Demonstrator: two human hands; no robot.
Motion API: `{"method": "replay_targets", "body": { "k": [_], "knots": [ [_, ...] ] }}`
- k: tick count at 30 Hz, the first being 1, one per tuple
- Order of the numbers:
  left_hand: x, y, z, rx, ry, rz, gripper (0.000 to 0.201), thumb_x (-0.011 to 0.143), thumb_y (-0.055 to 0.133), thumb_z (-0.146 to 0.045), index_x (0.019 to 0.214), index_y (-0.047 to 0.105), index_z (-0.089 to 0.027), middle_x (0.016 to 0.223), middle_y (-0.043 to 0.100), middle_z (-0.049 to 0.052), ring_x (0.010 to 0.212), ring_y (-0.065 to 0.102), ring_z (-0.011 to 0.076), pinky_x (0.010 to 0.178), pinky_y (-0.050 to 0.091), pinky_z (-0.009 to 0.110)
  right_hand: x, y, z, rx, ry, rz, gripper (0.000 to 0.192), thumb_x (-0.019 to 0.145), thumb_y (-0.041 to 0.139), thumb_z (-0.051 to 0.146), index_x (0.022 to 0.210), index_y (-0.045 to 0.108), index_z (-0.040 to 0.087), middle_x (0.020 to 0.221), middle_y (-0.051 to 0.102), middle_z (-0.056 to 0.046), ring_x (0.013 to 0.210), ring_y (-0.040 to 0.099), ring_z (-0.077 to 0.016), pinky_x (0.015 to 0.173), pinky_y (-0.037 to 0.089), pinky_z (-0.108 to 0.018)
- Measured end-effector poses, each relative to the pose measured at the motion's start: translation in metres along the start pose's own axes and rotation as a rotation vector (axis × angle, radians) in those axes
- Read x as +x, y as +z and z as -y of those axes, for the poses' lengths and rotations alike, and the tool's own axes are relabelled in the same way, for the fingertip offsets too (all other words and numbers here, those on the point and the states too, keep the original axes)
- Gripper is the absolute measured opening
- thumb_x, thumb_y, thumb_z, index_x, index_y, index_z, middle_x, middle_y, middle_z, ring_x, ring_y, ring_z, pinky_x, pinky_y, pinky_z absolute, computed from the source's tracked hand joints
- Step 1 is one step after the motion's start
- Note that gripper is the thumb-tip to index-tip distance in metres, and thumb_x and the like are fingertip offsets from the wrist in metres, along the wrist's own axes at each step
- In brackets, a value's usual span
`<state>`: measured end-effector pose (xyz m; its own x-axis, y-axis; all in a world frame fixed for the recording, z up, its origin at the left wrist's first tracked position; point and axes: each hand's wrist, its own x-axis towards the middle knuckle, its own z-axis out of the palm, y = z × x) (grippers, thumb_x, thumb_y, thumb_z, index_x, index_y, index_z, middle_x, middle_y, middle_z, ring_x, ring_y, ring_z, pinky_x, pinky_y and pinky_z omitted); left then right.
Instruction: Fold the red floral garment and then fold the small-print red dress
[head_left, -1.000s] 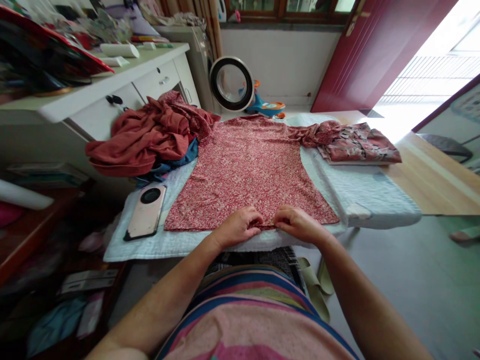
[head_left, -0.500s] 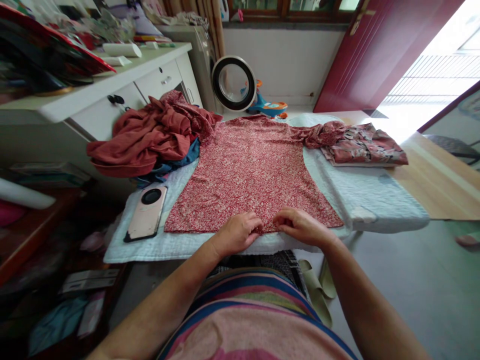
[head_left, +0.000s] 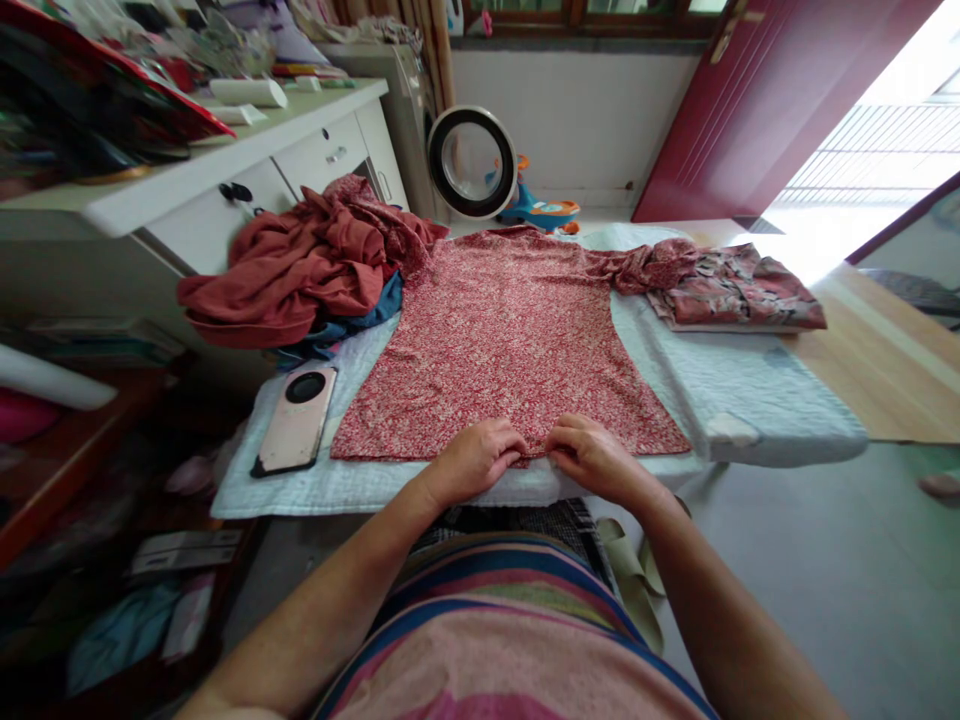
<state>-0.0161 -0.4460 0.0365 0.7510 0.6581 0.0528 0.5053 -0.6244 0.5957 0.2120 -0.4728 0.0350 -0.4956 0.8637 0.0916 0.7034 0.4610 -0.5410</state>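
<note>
A red blouse with a small pale floral print [head_left: 510, 340] lies spread flat, its hem toward me. My left hand [head_left: 480, 458] pinches the hem near its middle, fingers closed on the cloth. Just to the right, a small gap away, my right hand [head_left: 592, 455] also has its fingers closed on the hem. The blouse's right sleeve [head_left: 652, 266] is bunched against a folded floral garment [head_left: 742, 290]. Its left side meets a heap of rust-red clothing [head_left: 292, 265].
Beneath the clothes is a pale blue quilted cloth [head_left: 780, 400] over the table. A phone [head_left: 295, 420] lies face down at its left. A white cabinet [head_left: 247, 200] stands at the left, a washing machine with its round door [head_left: 472, 162] open behind. A red door [head_left: 720, 110] stands open.
My right hand has moved slightly left, closer to my left hand, and its fingers have closed on the hem. The view has shifted slightly.
</note>
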Motion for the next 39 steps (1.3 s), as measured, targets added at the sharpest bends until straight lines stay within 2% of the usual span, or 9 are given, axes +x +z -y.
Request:
{"method": "replay_targets", "body": {
  "k": [7, 14, 23, 26, 28, 30, 32, 37, 39],
  "knots": [
    [-0.005, 0.001, -0.002, 0.076, 0.021, 0.003, 0.014, 0.095, 0.053, -0.021, 0.096, 0.067, -0.019, 0.095, 0.063, 0.005, 0.093, 0.057, 0.0178, 0.084, 0.045, 0.030, -0.001, -0.005, 0.002, 0.048, -0.005, 0.042, 0.015, 0.089, 0.056, 0.012, 0.082, 0.068, 0.018, 0.082, 0.059, -0.003, 0.083, 0.053, -0.0158, 0.075, 0.039, -0.027],
    [-0.012, -0.003, 0.001, 0.085, -0.025, 0.010, 0.007, 0.088, 0.059, -0.019, 0.094, 0.064, -0.019, 0.098, 0.060, 0.005, 0.095, 0.055, 0.0185, 0.084, 0.045, 0.030, -0.001, -0.013, 0.006, 0.074, -0.014, 0.114, 0.016, 0.090, 0.056, 0.013, 0.081, 0.068, 0.018, 0.080, 0.058, -0.003, 0.081, 0.052, -0.0152, 0.074, 0.038, -0.027],
    [-0.012, -0.004, -0.001, 0.084, -0.074, 0.048, 0.002, 0.085, 0.061, -0.016, 0.084, 0.062, -0.018, 0.089, 0.060, 0.003, 0.084, 0.055, 0.0168, 0.076, 0.043, 0.028, 0.005, -0.022, 0.008, 0.112, 0.011, 0.198, 0.020, 0.085, 0.053, 0.008, 0.076, 0.067, 0.018, 0.078, 0.058, -0.001, 0.077, 0.053, -0.0135, 0.072, 0.038, -0.026],
    [-0.012, -0.005, -0.002, 0.062, -0.055, 0.038, 0.001, 0.086, 0.061, -0.019, 0.085, 0.062, -0.019, 0.089, 0.059, 0.003, 0.087, 0.055, 0.0172, 0.077, 0.044, 0.028, 0.011, -0.017, 0.005, 0.126, 0.032, 0.099, 0.019, 0.088, 0.051, 0.011, 0.081, 0.067, 0.018, 0.081, 0.058, -0.002, 0.078, 0.054, -0.0137, 0.073, 0.039, -0.026],
    [-0.012, -0.005, -0.002, 0.066, -0.064, -0.019, 0.005, 0.087, 0.061, -0.024, 0.087, 0.063, -0.019, 0.095, 0.059, 0.004, 0.093, 0.055, 0.0185, 0.081, 0.044, 0.029, 0.014, -0.011, 0.003, 0.095, 0.044, -0.008, 0.017, 0.090, 0.052, 0.014, 0.089, 0.069, 0.019, 0.086, 0.058, -0.004, 0.083, 0.054, -0.0156, 0.077, 0.041, -0.028],
    [-0.014, -0.004, 0.000, 0.098, -0.090, -0.093, 0.008, 0.089, 0.061, -0.027, 0.090, 0.062, -0.019, 0.101, 0.058, 0.005, 0.097, 0.054, 0.0199, 0.085, 0.044, 0.032, 0.016, -0.005, 0.002, 0.056, 0.043, -0.049, 0.018, 0.090, 0.053, 0.015, 0.096, 0.069, 0.019, 0.090, 0.058, -0.005, 0.088, 0.053, -0.0176, 0.081, 0.042, -0.030],
    [-0.017, -0.003, 0.001, 0.128, -0.103, -0.119, 0.010, 0.090, 0.060, -0.029, 0.092, 0.062, -0.019, 0.102, 0.058, 0.005, 0.098, 0.053, 0.0202, 0.086, 0.044, 0.033, 0.015, -0.004, 0.005, 0.041, 0.037, -0.011, 0.019, 0.091, 0.053, 0.017, 0.098, 0.070, 0.020, 0.092, 0.058, -0.006, 0.089, 0.054, -0.0181, 0.082, 0.042, -0.030],
    [-0.020, -0.009, 0.006, 0.082, -0.104, -0.034, 0.015, 0.094, 0.055, -0.030, 0.085, 0.060, -0.019, 0.090, 0.059, 0.003, 0.086, 0.054, 0.0169, 0.076, 0.044, 0.028, 0.010, -0.019, 0.014, 0.085, 0.023, 0.199, 0.020, 0.091, 0.053, 0.016, 0.092, 0.072, 0.021, 0.088, 0.062, -0.004, 0.084, 0.057, -0.0158, 0.075, 0.041, -0.026],
    [-0.016, -0.016, 0.011, 0.072, -0.101, -0.041, 0.013, 0.093, 0.056, -0.028, 0.085, 0.061, -0.019, 0.090, 0.060, 0.003, 0.087, 0.055, 0.0169, 0.078, 0.045, 0.028, 0.014, -0.025, 0.012, 0.110, 0.006, 0.246, 0.020, 0.092, 0.052, 0.016, 0.088, 0.072, 0.021, 0.084, 0.063, -0.002, 0.080, 0.058, -0.0146, 0.073, 0.041, -0.026]
  ]
}}
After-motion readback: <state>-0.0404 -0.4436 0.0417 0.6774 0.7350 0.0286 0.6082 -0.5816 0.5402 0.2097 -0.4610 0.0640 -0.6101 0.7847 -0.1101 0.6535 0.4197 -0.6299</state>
